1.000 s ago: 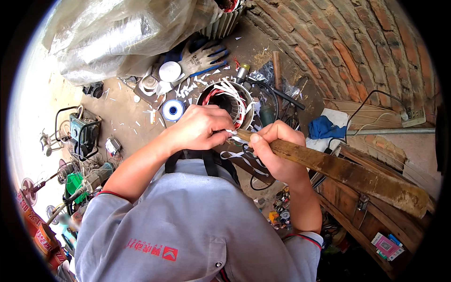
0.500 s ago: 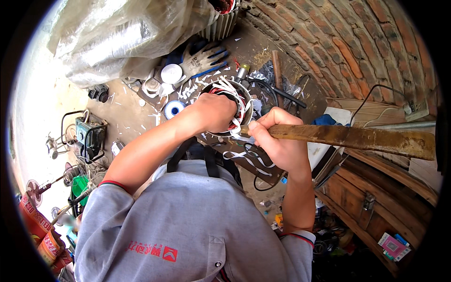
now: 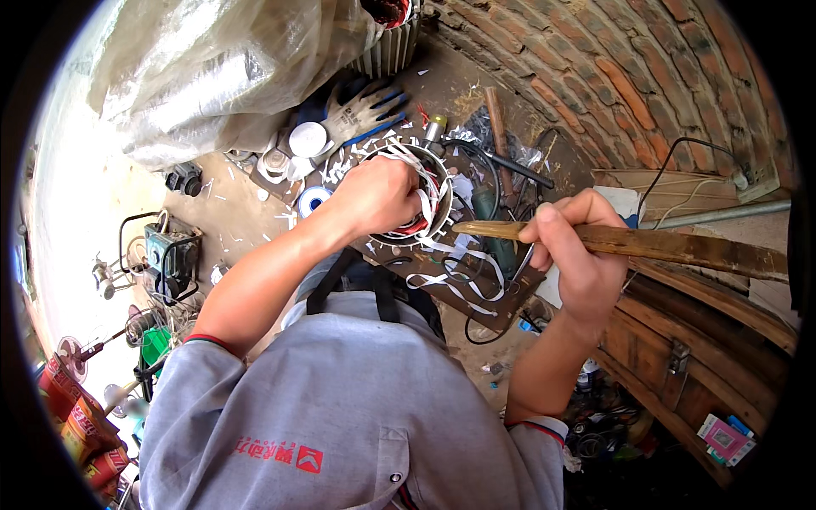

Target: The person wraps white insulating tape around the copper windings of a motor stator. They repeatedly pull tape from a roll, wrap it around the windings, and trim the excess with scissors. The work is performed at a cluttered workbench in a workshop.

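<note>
A round motor stator (image 3: 448,210) with red windings (image 3: 415,228) and white paper tabs around its rim stands in front of me. My left hand (image 3: 382,194) reaches over its left side, fingers curled down inside where their tips are hidden. White lacing tape (image 3: 432,174) loops through the opening, and a loose length (image 3: 459,293) trails below it. To the right, my right hand (image 3: 585,255) is closed around a long flat wooden strip (image 3: 680,246). The strip's tapered end points left, just outside the stator's rim.
A blue-and-white tape roll (image 3: 314,200) and a work glove (image 3: 361,115) lie by the stator. Right of it are a green power tool (image 3: 493,225) and a hammer (image 3: 498,127). Plastic sheeting (image 3: 221,68) bulges at far left; a brick wall (image 3: 620,85) rises at far right.
My right hand has drawn the wooden strip to the right, so its tapered end now shows apart from the stator. My left hand stays at the stator's opening.
</note>
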